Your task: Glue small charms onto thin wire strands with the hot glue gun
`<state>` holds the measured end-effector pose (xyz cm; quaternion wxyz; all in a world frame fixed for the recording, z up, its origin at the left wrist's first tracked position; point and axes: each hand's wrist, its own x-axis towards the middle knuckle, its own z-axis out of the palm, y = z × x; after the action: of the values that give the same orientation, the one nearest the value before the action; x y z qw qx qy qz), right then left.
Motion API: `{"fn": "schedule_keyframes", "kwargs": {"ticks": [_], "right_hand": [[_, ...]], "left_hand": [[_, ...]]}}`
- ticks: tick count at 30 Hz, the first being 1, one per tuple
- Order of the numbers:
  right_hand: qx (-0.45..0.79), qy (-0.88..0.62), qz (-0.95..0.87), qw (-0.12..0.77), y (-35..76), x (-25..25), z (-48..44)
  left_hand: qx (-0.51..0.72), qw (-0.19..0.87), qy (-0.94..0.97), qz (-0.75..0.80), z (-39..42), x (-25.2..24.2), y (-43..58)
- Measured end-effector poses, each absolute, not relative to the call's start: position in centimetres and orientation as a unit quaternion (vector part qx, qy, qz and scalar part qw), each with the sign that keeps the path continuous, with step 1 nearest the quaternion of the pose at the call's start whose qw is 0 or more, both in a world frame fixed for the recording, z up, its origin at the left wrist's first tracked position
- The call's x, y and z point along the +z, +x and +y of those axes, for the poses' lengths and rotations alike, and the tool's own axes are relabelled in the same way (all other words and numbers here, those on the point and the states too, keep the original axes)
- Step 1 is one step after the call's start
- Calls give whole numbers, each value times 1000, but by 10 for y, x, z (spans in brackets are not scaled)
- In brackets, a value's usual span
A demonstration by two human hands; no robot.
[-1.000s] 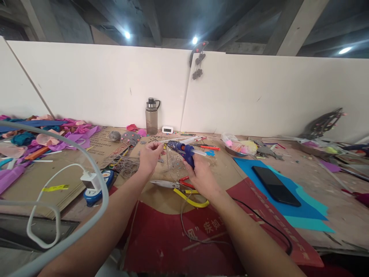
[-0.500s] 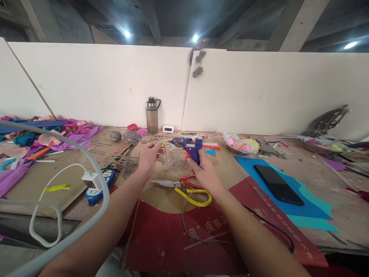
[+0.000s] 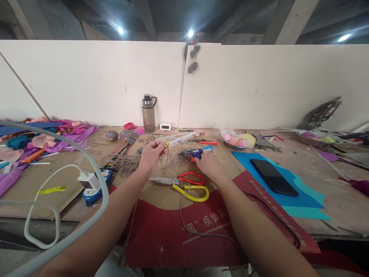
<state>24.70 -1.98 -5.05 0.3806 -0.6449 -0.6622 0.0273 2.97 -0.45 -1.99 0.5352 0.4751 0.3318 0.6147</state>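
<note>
My left hand (image 3: 152,154) is closed in a pinch on a small yellow piece (image 3: 166,144), with what looks like grey yarn trailing beneath it. Low over the cardboard (image 3: 161,202), my right hand (image 3: 209,164) grips the handle end of a blue hot glue gun (image 3: 194,153); its nozzle points left. My fingers hide much of the handle. Between my forearms lie scissors (image 3: 192,194) with one yellow and one red handle, blades to the left. A strand of grey yarn (image 3: 182,215) runs from near the handles down across the red print.
Tangled grey yarn (image 3: 122,163) and a blue tape measure (image 3: 98,187) lie left, near a white charger (image 3: 88,180). A bottle (image 3: 148,115) and small clock (image 3: 165,126) stand at the back. Right are a phone (image 3: 273,177) on blue sheets and a bowl (image 3: 235,145). A pale cable (image 3: 102,184) loops in front.
My right hand has lowered the glue gun and drawn it away from the yellow piece, down to the cardboard. My left hand keeps its pinch. The whole view has shifted slightly.
</note>
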Motion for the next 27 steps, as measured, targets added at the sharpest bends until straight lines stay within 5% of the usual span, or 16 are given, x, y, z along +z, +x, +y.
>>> {"fn": "schedule_keyframes", "kwargs": {"ticks": [4,8,11,19,27], "right_hand": [[32,-595,-633,494,222,-35,-36],[363,-400,-628,561,184,-28,-43],[468,-361,-584,556,169,-32,-40],[163,-463,-674,553,184,-23,-45],[62,-500,-700,506,187,-18,-50]], "left_hand": [[610,487,523,342,-9,-22,35],[596,437,565,367,-14,-23,39],[592,418,572,384,-15,-24,39],[557,475,565,381,-16,-23,42],[527,478,589,384,-21,-22,44]]}}
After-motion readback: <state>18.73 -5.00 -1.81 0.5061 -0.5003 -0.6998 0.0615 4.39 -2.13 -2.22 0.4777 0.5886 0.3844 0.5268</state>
